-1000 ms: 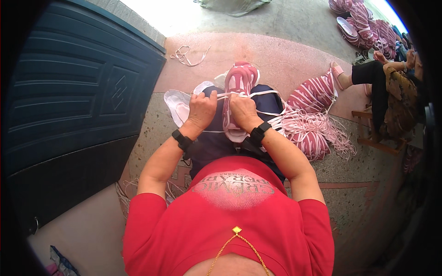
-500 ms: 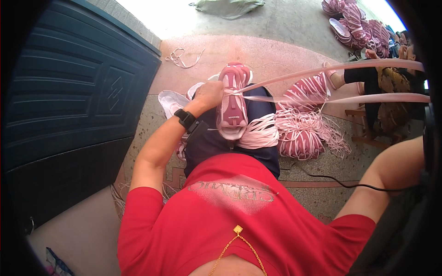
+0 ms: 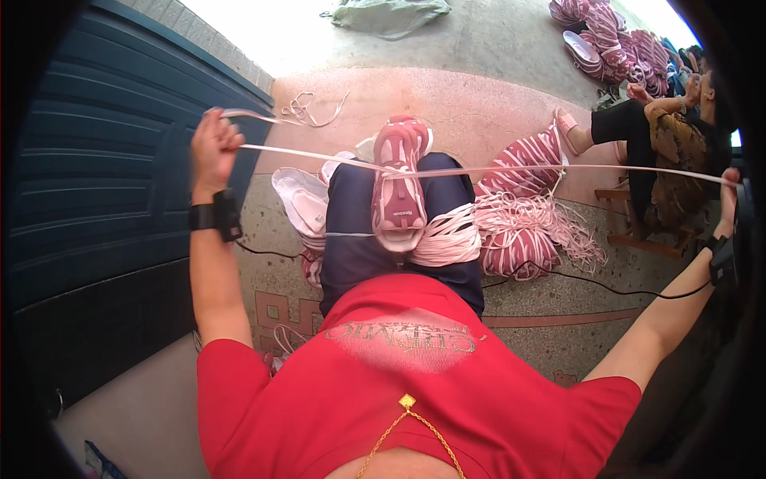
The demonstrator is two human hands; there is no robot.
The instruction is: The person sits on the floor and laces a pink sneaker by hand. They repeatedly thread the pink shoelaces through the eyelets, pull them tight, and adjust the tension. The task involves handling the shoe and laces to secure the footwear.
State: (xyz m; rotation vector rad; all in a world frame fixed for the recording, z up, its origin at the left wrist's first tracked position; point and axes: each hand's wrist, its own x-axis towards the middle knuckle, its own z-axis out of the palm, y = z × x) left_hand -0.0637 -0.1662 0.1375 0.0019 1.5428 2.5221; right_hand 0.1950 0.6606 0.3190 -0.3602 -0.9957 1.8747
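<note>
Your left hand has swung off the pink-and-maroon mesh shoe on your lap; it and your right hand, wide apart, pinch a taut, flat pale-pink fabric lace.

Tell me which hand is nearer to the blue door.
Left. The left hand, gripping the pale lace, overlaps the blue door in the view; the right hand, also on the lace, is at the picture's right rim, far across from the door.
</note>
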